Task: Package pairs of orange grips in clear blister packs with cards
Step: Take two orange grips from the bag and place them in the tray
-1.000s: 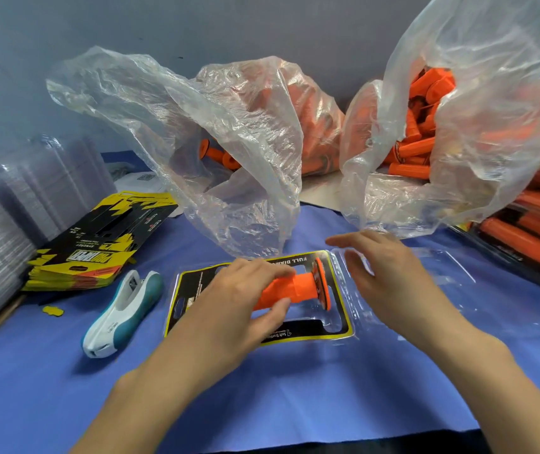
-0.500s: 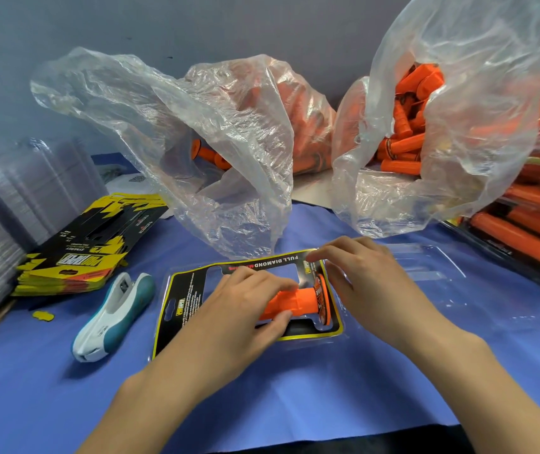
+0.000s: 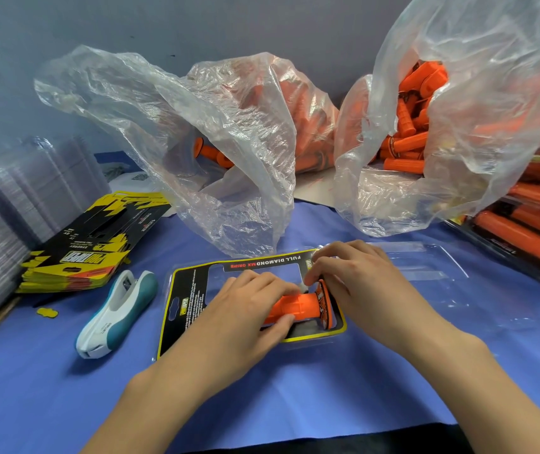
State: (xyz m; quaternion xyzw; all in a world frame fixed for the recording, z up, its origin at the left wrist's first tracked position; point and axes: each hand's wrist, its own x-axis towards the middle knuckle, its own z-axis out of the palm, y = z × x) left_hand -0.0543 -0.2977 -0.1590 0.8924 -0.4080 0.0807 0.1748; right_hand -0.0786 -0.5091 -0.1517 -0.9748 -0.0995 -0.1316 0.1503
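While the left grip (image 3: 245,312) clasps the handle (image 3: 298,306), crosswise on the card (image 3: 190,296), its flange meets the right grip (image 3: 357,283), hold unclear.

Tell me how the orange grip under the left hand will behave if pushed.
The orange grip is a round tube, so it would probably roll. Its wider flange at one end would likely steer it in a curve. It looks like moulded rubber, so probably light and grippy rather than slippery.
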